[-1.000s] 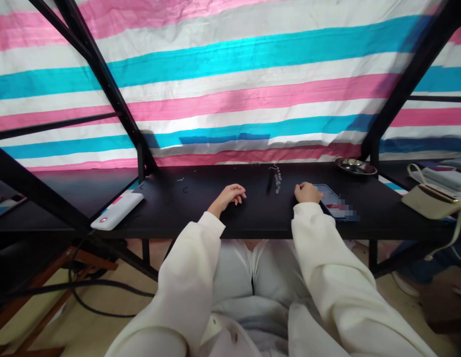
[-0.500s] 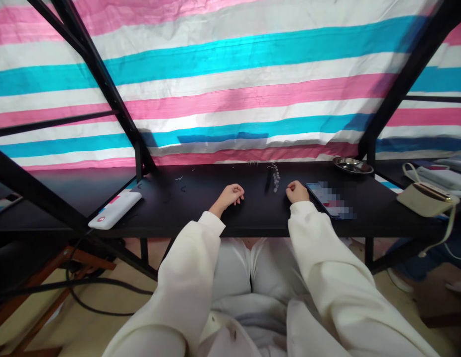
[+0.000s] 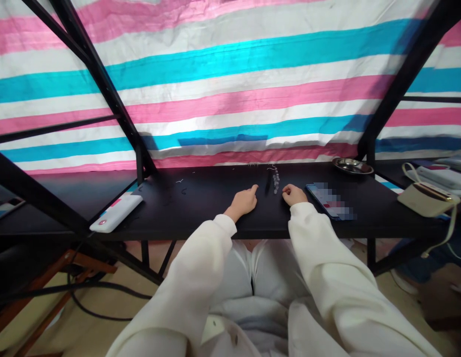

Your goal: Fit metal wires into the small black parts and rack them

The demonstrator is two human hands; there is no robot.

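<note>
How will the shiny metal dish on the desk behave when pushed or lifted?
The metal dish looks thin and shallow, so probably light and stiff. Being low and wide, it would likely slide over the black desk rather than tip. Its polished surface may feel slippery.

Nothing legible. Phone screen (image 3: 329, 201) on the black desk is pixelated, unreadable. White flat case (image 3: 116, 213) carries a small red mark (image 3: 102, 222), too small to read.
</note>
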